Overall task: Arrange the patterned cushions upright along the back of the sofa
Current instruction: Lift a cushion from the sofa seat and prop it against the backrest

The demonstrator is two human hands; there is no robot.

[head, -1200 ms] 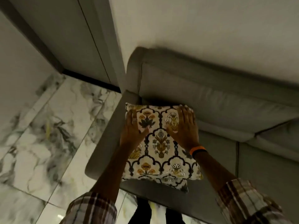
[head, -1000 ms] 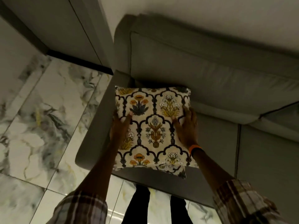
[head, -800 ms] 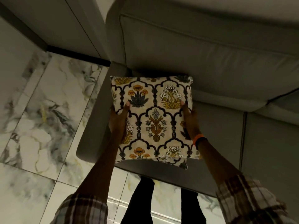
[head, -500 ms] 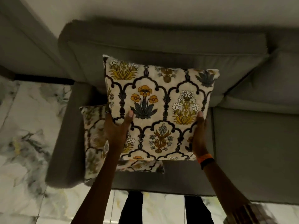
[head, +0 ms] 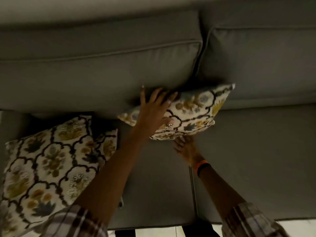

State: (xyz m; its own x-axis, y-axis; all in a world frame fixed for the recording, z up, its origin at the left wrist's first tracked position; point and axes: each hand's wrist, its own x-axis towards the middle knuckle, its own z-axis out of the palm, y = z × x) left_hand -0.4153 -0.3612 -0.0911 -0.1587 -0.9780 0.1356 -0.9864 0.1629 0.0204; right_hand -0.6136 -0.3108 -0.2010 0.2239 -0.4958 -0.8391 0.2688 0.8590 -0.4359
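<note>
A patterned cushion [head: 193, 112], cream with dark arches and yellow flowers, leans against the grey sofa back [head: 102, 74] near the gap between two back pads. My left hand [head: 153, 108] lies spread over its top left part. My right hand [head: 185, 147] grips its lower edge from below. A second patterned cushion [head: 51, 159] lies flat on the seat at the left, partly under my left forearm.
The grey sofa seat [head: 256, 159] stretches to the right of the cushions. A seam [head: 192, 185] divides two seat pads. Pale floor [head: 171, 232] shows at the sofa's front edge, with my dark trouser legs.
I lifted the top cushion off the one beneath and carried it right to the sofa back. The lower cushion stays on the seat at the left. The view swung right.
</note>
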